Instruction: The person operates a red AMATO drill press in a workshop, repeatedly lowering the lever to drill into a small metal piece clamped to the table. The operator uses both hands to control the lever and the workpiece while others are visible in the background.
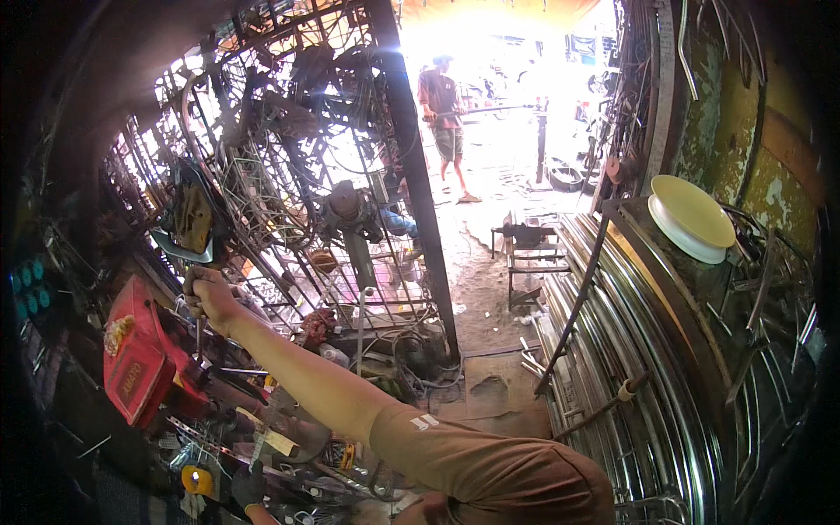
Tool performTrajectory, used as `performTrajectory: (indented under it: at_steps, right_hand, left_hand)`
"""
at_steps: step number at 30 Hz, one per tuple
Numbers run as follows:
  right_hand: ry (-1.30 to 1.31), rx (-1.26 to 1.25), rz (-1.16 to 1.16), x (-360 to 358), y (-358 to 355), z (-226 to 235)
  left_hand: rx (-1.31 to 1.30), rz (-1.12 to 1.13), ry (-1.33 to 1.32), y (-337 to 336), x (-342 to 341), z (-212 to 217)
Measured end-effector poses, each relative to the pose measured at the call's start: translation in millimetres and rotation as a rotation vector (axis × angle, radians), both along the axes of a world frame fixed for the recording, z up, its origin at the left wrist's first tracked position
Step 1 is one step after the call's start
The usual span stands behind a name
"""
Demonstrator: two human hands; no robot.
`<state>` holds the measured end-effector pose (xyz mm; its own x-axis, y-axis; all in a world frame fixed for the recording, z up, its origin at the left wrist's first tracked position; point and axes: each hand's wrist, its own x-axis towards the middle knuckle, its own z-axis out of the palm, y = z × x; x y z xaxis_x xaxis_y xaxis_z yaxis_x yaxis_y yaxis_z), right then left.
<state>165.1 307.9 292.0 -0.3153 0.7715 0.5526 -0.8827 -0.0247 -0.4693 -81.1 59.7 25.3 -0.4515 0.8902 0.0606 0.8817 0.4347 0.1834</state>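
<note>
My right arm in a brown sleeve reaches across to the left, and my bare right hand (pixel 210 299) is closed around a thin metal lever (pixel 199 339). The lever belongs to a red machine (pixel 144 363) that looks like a drill press, with a yellowish crumpled lump (pixel 119 334) on its cover. Low down at the left, my left hand (pixel 248 486) wears a dark glove. Its fingers look curled beside a pale narrow piece; what they hold is too dark to make out. Close by are a yellowish block (pixel 278 441) and a round yellow object (pixel 197 479).
A metal grille (pixel 420 192) hung with wires and parts stands ahead. Bent shiny metal tubes (pixel 639 350) are stacked at the right below a cream wheel rim (pixel 691 214). Beyond the bright doorway, a person (pixel 444 114) holds a long bar. A small metal stand (pixel 529 249) sits near the opening.
</note>
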Motion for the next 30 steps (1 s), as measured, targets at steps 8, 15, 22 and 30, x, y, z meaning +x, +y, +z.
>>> performTrajectory:
  at_steps: [8,15,22,30]
  right_hand:
    - [-0.081,-0.159,-0.024,-5,6,-1]
    - [-0.070,0.033,-0.675,-6,-6,12]
    - [0.051,0.008,-1.108,-44,14,13]
    - [-0.629,-0.016,-1.409,-62,1,14]
  left_hand:
    - [0.050,-0.018,0.011,6,-11,-4]
    - [0.135,-0.046,-0.012,-16,8,-6]
    - [-0.050,0.163,-0.123,-29,44,0]
    - [-0.039,0.155,-0.138,-22,43,16]
